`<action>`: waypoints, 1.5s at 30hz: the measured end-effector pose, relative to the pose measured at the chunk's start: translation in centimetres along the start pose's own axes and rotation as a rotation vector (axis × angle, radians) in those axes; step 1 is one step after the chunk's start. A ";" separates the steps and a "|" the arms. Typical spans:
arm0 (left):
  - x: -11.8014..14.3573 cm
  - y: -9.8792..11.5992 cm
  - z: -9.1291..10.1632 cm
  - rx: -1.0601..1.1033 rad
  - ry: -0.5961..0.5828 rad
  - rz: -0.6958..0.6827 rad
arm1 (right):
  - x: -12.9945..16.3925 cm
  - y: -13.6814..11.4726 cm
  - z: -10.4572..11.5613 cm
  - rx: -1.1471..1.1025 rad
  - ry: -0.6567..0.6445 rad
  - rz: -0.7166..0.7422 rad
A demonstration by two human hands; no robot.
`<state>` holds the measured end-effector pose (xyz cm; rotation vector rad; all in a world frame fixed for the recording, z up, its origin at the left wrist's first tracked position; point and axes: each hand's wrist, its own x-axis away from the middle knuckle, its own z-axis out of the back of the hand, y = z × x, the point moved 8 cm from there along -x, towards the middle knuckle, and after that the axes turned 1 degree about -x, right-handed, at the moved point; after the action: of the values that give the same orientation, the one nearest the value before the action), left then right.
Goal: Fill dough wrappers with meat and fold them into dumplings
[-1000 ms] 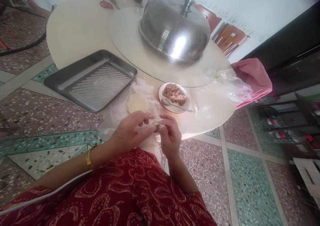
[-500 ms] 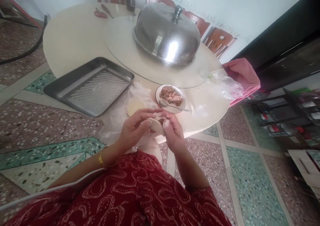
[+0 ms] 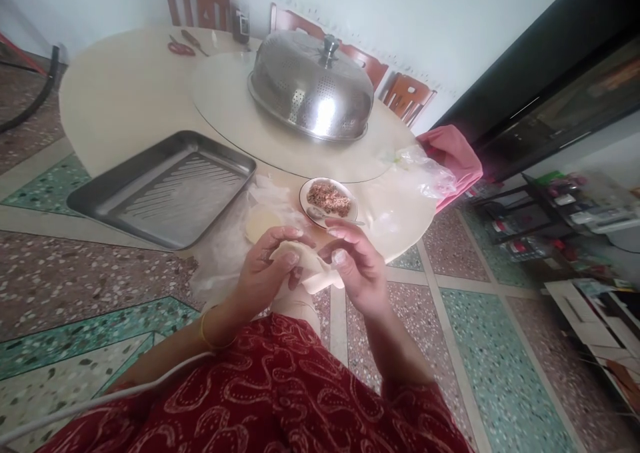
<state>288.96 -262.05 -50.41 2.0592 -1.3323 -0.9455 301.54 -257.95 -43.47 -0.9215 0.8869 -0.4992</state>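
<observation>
Both my hands hold one thin round dough wrapper (image 3: 313,271) just off the near edge of the round table (image 3: 125,93). My left hand (image 3: 265,276) cups it from the left with the thumb on top. My right hand (image 3: 357,266) pinches its right edge. Just beyond the hands lies a stack of pale round wrappers (image 3: 260,221) on crumpled clear plastic. To its right stands a small white plate of minced filling (image 3: 327,199) with a spoon (image 3: 320,214) resting on it.
A steel tray (image 3: 165,187) sits on the table at the left. A perforated steel dome cover (image 3: 313,86) stands on the turntable (image 3: 220,99) behind. A plastic bag (image 3: 423,173) and pink cloth (image 3: 453,159) lie at the right edge. Red scissors (image 3: 180,47) and wooden chairs are at the far side.
The wrapper has come up off the stack and now hangs open between both hands, nearer to me. The camera view has shifted right and tilted up.
</observation>
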 end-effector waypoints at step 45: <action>0.4 -0.3 -0.6 -0.390 -0.061 0.008 | 0.8 -0.6 0.7 0.631 -0.040 0.168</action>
<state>289.75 -262.24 -50.36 1.7385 -1.0815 -1.1690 302.55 -258.54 -43.10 -0.2779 0.6982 -0.5667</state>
